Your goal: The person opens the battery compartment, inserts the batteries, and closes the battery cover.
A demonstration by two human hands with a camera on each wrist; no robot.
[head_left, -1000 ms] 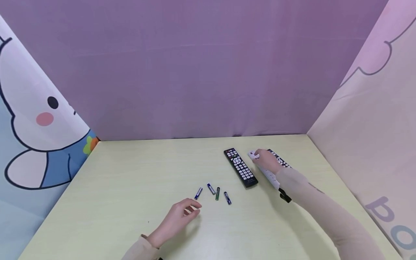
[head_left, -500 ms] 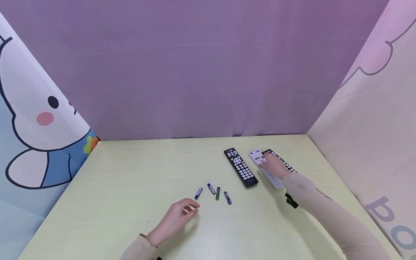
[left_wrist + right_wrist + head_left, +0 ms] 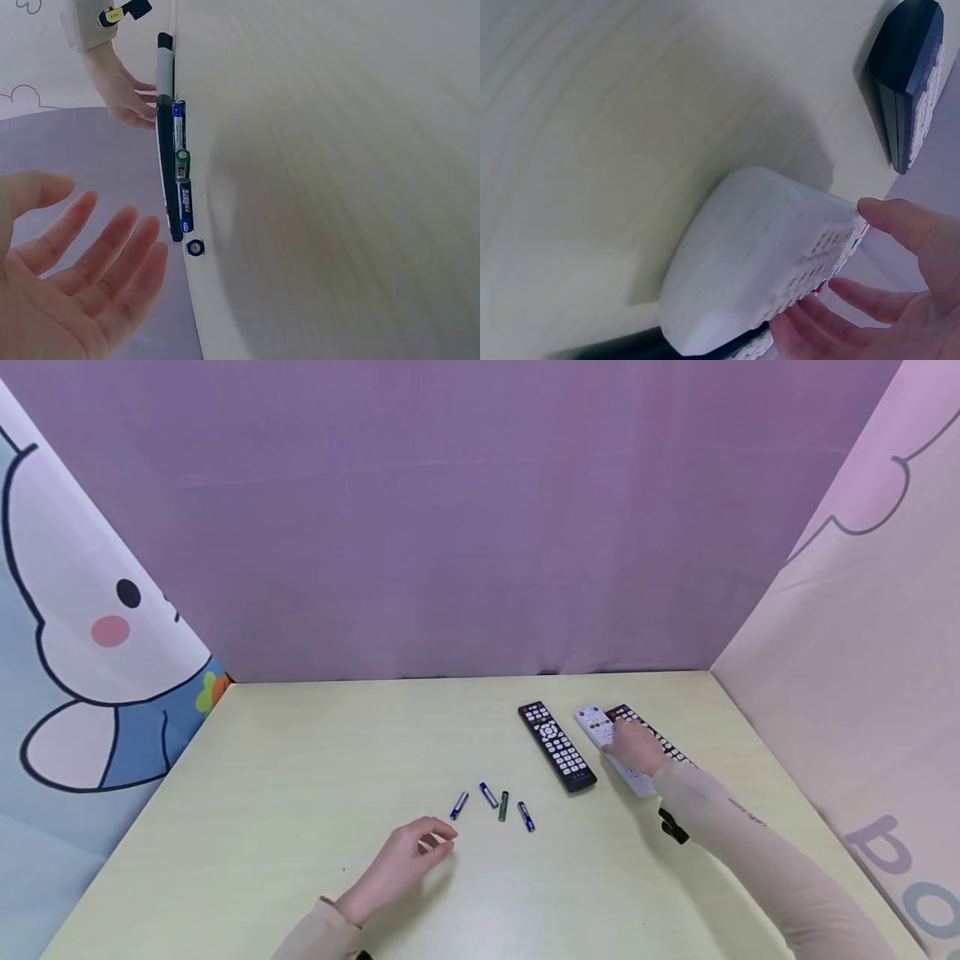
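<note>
My right hand is over a white remote control at the right of the table. In the right wrist view its thumb lies at one long edge of the white remote and the bent fingers at the other. A black remote control lies just right of the white one, partly hidden by the hand. My left hand hovers above the table with relaxed fingers and holds nothing. Beyond its fingertips lie several small batteries, blue ones and a green one.
Another black remote control lies left of the white one, between it and the batteries. The pale wooden table ends at a purple backdrop. Printed panels flank the table on both sides.
My right hand has shifted slightly right and down, uncovering more of the white remote's upper end, and then stayed nearly still. My left hand has drifted a little to the left.
</note>
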